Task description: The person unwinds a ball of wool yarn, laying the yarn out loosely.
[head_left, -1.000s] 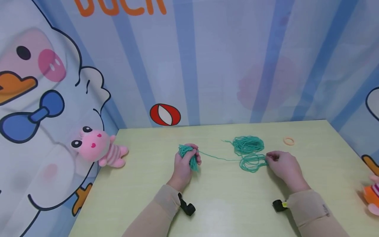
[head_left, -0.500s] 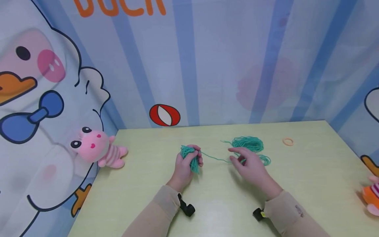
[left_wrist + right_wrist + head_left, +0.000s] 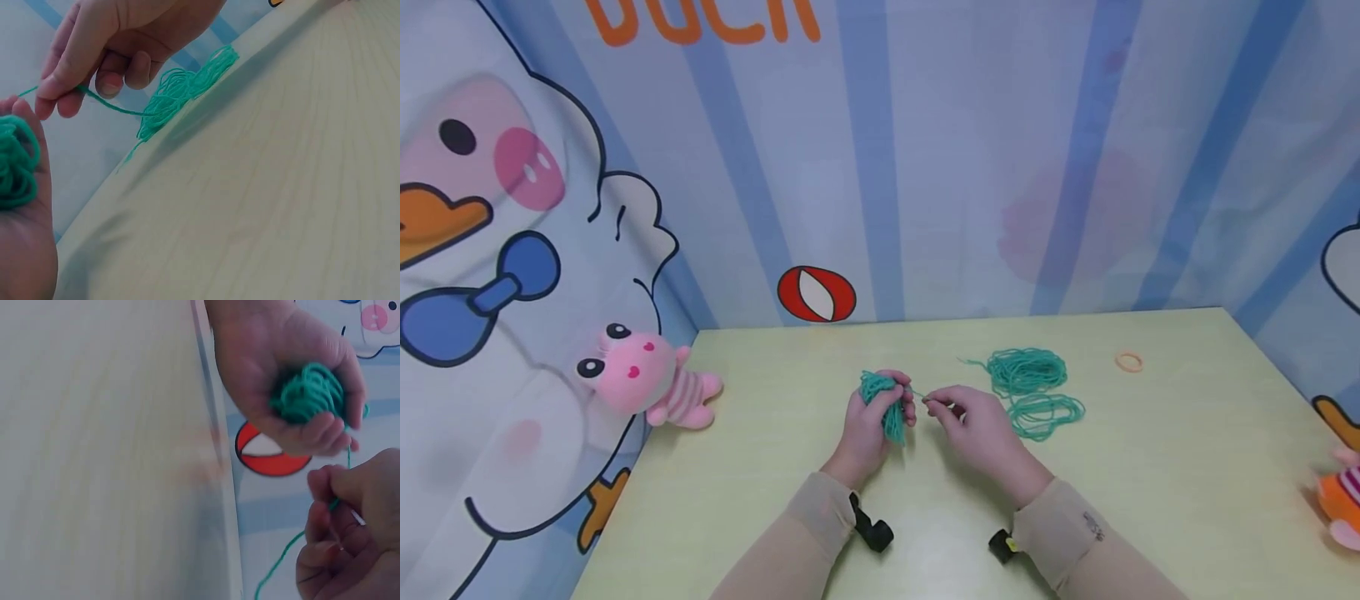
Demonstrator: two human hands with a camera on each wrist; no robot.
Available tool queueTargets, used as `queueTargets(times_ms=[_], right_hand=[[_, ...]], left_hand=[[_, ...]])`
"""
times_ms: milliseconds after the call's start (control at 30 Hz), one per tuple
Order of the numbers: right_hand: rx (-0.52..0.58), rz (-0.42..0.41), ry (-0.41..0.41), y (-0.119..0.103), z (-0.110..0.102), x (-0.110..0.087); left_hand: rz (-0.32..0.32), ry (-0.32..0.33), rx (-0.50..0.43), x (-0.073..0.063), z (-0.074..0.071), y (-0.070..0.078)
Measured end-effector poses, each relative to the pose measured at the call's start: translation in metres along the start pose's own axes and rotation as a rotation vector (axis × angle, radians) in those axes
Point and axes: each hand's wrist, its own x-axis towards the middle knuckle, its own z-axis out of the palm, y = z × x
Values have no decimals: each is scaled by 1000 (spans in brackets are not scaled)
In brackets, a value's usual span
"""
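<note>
My left hand [image 3: 867, 423] grips a bundle of green yarn [image 3: 892, 417], its fingers and thumb curled round the middle. Beside it on the right, my right hand [image 3: 977, 425] pinches the single strand [image 3: 349, 456] that comes out of the bundle. In the left wrist view that strand runs on past the right fingertips to the loose yarn [image 3: 187, 87] on the table. From the head view, this yarn lies in two looped heaps, a denser one [image 3: 1026, 369] behind and a looser one [image 3: 1047, 414] in front.
A pale orange ring [image 3: 1129, 361] lies on the table [image 3: 1150, 467] at the back right. At the left edge is a pink plush toy [image 3: 655, 379], and part of an orange toy [image 3: 1341, 500] shows at the far right. A printed cloth backdrop [image 3: 955, 167] stands behind the table.
My right hand has come left from the front yarn heap to the strand close by the left hand, which it now pinches. The left hand has kept its grip on the bundle.
</note>
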Motion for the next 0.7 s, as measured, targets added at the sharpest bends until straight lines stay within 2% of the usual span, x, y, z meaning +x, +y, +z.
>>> queueTargets(times_ms=[300,533,700], right_hand=[[26,95,88,20,-54,-4],[-81,154,160,53,-91,-14],[-131,268,157,77,-106,-16]], left_hand=[[-12,71,1,2,0,2],[18,97,32,2,1,3],[43,114,31,2,1,2]])
